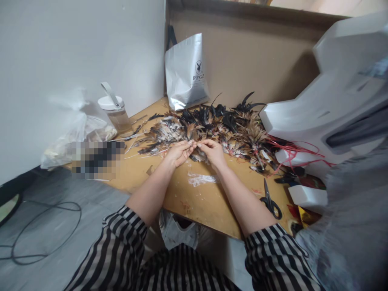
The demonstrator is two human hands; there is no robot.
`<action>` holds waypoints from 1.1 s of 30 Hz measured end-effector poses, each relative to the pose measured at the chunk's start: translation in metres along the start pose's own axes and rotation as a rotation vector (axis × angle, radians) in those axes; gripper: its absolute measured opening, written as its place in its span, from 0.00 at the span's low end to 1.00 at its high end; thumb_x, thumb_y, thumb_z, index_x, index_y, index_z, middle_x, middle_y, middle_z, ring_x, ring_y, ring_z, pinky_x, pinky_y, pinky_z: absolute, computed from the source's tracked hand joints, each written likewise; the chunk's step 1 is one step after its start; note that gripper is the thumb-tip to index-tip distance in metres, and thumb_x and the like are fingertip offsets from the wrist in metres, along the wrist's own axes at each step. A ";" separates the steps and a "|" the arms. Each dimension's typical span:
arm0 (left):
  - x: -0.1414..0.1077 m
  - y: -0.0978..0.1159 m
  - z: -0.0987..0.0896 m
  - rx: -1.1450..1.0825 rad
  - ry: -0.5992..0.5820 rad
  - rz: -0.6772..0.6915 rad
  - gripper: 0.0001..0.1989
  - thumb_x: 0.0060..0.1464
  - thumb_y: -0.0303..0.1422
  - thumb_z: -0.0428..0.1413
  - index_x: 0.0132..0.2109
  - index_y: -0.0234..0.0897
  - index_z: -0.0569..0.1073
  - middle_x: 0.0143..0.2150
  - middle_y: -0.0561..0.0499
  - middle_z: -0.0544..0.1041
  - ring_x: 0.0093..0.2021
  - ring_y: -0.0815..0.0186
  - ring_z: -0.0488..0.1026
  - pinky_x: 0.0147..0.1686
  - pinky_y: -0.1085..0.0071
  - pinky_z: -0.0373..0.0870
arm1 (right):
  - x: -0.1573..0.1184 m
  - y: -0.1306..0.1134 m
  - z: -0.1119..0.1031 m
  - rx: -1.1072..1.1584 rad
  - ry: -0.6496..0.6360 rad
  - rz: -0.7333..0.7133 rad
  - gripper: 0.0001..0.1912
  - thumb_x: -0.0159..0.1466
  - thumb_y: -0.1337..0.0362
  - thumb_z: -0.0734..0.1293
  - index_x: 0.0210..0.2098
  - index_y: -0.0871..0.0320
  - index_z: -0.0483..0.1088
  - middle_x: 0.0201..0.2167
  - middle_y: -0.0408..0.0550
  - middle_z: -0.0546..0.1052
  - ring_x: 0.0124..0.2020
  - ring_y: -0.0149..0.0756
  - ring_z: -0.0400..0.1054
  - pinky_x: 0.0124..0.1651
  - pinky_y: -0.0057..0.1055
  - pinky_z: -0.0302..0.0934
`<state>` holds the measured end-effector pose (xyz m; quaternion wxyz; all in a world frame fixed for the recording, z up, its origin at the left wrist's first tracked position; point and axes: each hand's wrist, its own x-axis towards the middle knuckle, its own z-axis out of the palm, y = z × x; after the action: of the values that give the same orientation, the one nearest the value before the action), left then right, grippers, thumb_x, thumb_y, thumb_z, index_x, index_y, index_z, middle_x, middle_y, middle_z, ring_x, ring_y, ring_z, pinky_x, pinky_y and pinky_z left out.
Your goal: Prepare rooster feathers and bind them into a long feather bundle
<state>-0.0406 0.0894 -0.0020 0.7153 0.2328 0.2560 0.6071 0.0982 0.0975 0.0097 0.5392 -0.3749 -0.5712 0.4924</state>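
My left hand [182, 152] and my right hand [211, 151] meet fingertip to fingertip over the middle of the wooden table [176, 194]. Both are closed in a pinch; what lies between the fingertips is too small to make out. Just behind them spreads a long heap of brown, black and white feathers [169, 131], and some feathers show right below my right hand. Crumpled clear plastic [201, 179] lies on the table in front of my hands. Red strings [294, 151] trail from the heap's right end.
Black scissors [271, 202] lie at the right, near white foam pieces [307, 197]. At the back stands a silver bag [186, 74]. A lidded bottle [117, 113] and a clear plastic bag [79, 131] are at the left. Large white foam [342, 76] rises at the right.
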 end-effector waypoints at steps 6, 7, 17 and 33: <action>-0.001 -0.001 0.001 0.084 -0.016 -0.025 0.05 0.51 0.18 0.53 0.31 0.26 0.73 0.26 0.46 0.76 0.27 0.74 0.74 0.27 0.84 0.71 | 0.000 -0.002 -0.001 0.004 0.040 0.042 0.09 0.47 0.60 0.70 0.26 0.59 0.73 0.23 0.42 0.74 0.24 0.27 0.63 0.32 0.26 0.58; -0.001 -0.001 0.000 0.106 -0.020 -0.032 0.05 0.50 0.19 0.53 0.31 0.26 0.73 0.27 0.46 0.76 0.26 0.73 0.74 0.27 0.83 0.70 | 0.000 -0.003 -0.001 0.010 0.040 0.056 0.09 0.47 0.60 0.70 0.26 0.59 0.72 0.22 0.41 0.74 0.23 0.26 0.62 0.31 0.25 0.57; -0.003 -0.004 -0.003 0.283 -0.056 -0.077 0.04 0.48 0.25 0.58 0.33 0.26 0.74 0.30 0.43 0.78 0.24 0.72 0.74 0.21 0.82 0.67 | 0.004 -0.006 -0.007 -0.006 0.056 0.125 0.12 0.45 0.58 0.70 0.24 0.60 0.70 0.19 0.40 0.69 0.20 0.24 0.57 0.28 0.24 0.54; -0.003 -0.008 -0.002 0.388 -0.085 -0.102 0.06 0.43 0.26 0.62 0.29 0.26 0.73 0.25 0.47 0.76 0.22 0.76 0.70 0.22 0.82 0.65 | 0.003 -0.002 -0.004 -0.023 0.064 0.054 0.10 0.48 0.59 0.68 0.24 0.60 0.69 0.19 0.40 0.70 0.21 0.26 0.60 0.30 0.25 0.57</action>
<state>-0.0361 0.0857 -0.0086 0.6970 0.3785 0.3489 0.4992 0.1016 0.1007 0.0123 0.5395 -0.4118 -0.5490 0.4878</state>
